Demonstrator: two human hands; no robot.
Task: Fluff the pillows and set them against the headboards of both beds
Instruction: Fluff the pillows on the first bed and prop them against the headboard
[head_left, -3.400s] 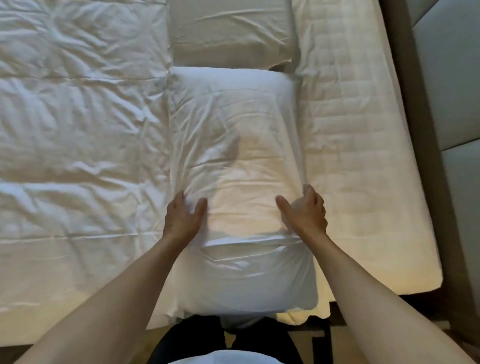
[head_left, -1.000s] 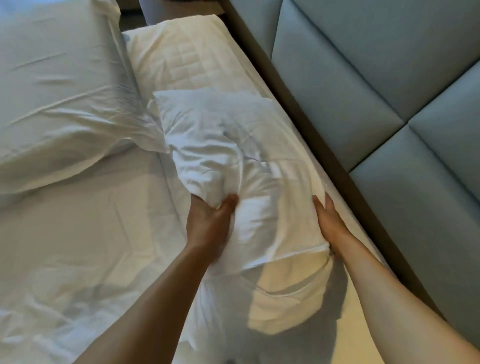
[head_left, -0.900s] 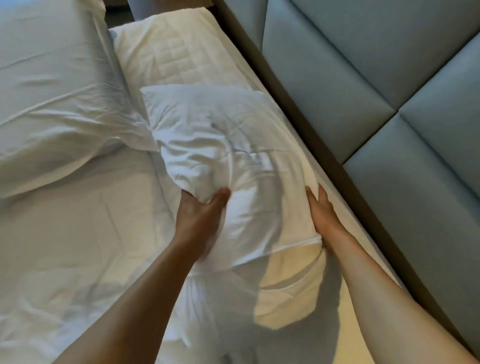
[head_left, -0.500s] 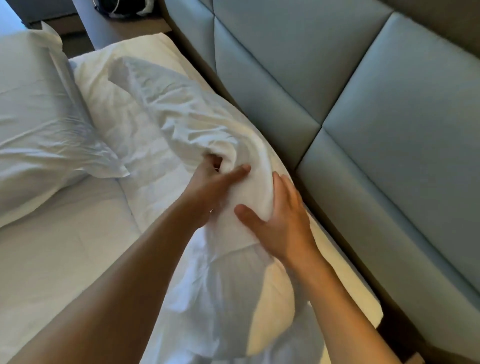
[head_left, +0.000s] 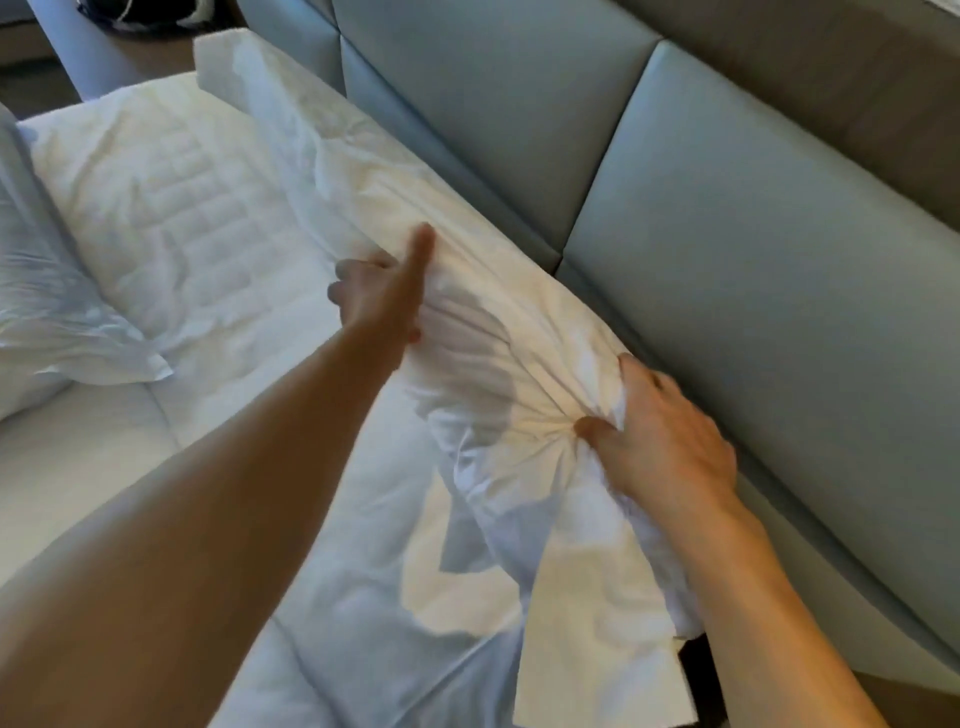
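Against the padded grey headboard (head_left: 727, 218) leans a white pillow (head_left: 467, 260), its long axis running along the headboard's foot from the upper left of the view down toward the lower right. Its far corner points up and left, lifted above the mattress, and its near end lies bunched and creased close to the camera. The pillow's upper long edge touches the headboard panels; its lower long edge rests on the quilted mattress top (head_left: 197, 208).

Left of the pillow the mattress lies bare and open between it and a second pillow (head_left: 47, 291), which sits well apart at the left edge of the view. Right of the pillow there is no room at all, since the headboard rises directly behind it. A dark gap shows at the bed's near corner, below the pillow's loose case end.

One hand, the right hand (head_left: 670, 441), is closed on a gathered knot of the pillowcase near the pillow's near end, thumb pinched into radiating creases. The left hand (head_left: 384, 296) is partly open, fingers curled behind the pillow's lower edge and thumb stretched flat across its face.
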